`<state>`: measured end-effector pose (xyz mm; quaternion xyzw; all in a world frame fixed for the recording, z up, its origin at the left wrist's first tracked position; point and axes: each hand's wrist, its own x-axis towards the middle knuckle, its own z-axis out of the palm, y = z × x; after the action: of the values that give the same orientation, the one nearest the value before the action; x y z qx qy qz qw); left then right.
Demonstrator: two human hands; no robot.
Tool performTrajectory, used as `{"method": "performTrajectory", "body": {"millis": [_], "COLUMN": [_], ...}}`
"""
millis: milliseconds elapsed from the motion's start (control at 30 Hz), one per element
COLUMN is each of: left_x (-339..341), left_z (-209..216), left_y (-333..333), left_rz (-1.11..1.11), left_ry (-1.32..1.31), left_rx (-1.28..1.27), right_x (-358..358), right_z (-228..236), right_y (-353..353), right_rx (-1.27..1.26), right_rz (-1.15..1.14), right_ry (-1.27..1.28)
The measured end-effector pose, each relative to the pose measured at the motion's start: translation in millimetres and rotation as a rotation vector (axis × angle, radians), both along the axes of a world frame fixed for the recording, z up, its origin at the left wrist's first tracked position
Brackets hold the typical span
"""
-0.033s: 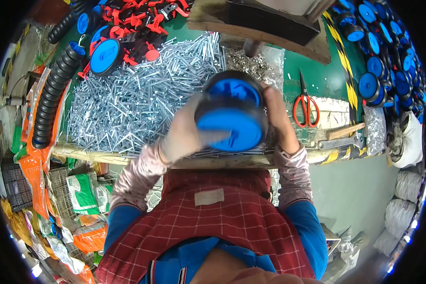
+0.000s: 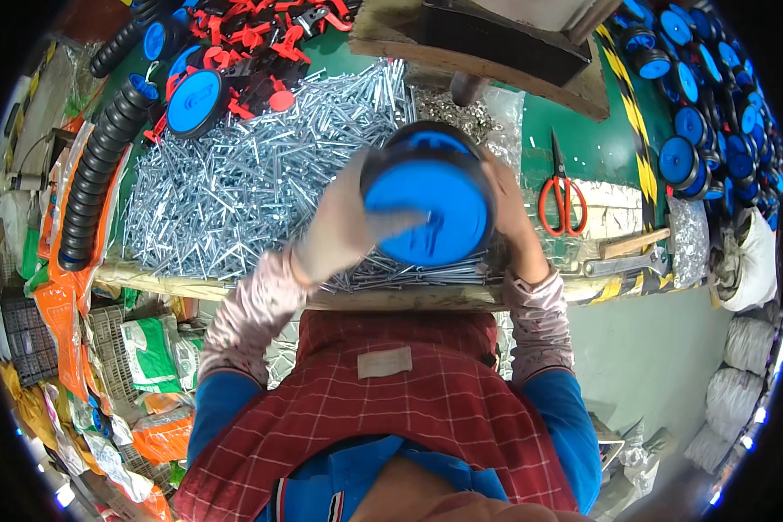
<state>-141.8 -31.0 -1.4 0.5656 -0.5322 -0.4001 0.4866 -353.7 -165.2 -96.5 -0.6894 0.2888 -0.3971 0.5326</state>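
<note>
Above the table's front edge I hold a pair of wheels (image 2: 428, 209) with blue hubs and black rims, one behind the other. The nearer blue face is turned up toward me and covers most of the farther wheel. My left hand (image 2: 337, 222), in a pale glove, grips the left side, its blurred fingers reaching over the blue face toward the centre. My right hand (image 2: 506, 202) is wrapped round the right side of the rims, with its fingertips partly hidden. Under and left of the wheels spreads a heap of long silvery metal pins (image 2: 235, 191).
Red-handled scissors (image 2: 563, 196) and a hammer (image 2: 633, 244) lie at the right. A stack of black rings (image 2: 96, 178) stands left. Red and black parts (image 2: 252, 52) are piled at the back left, blue wheels (image 2: 731, 130) at the far right. A heavy press-like block (image 2: 496, 48) overhangs the back.
The pair of wheels has tipped, so the near blue face shows more fully and the farther wheel less. My left hand has shifted slightly up along with it.
</note>
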Motion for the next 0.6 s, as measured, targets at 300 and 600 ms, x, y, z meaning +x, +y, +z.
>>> {"method": "performTrajectory", "body": {"millis": [300, 600], "left_x": [24.8, 32.8], "left_z": [-8.4, -25.4], "left_y": [-83.6, -90.1], "left_rz": [-0.148, -0.296], "left_ry": [0.095, -0.248], "left_rx": [0.069, -0.286], "right_x": [12.8, 24.5], "right_z": [-16.3, -10.8], "right_y": [-4.7, -4.4], "right_rx": [0.682, 0.579], "right_rz": [-0.139, -0.156], "right_ry": [0.025, -0.036]}}
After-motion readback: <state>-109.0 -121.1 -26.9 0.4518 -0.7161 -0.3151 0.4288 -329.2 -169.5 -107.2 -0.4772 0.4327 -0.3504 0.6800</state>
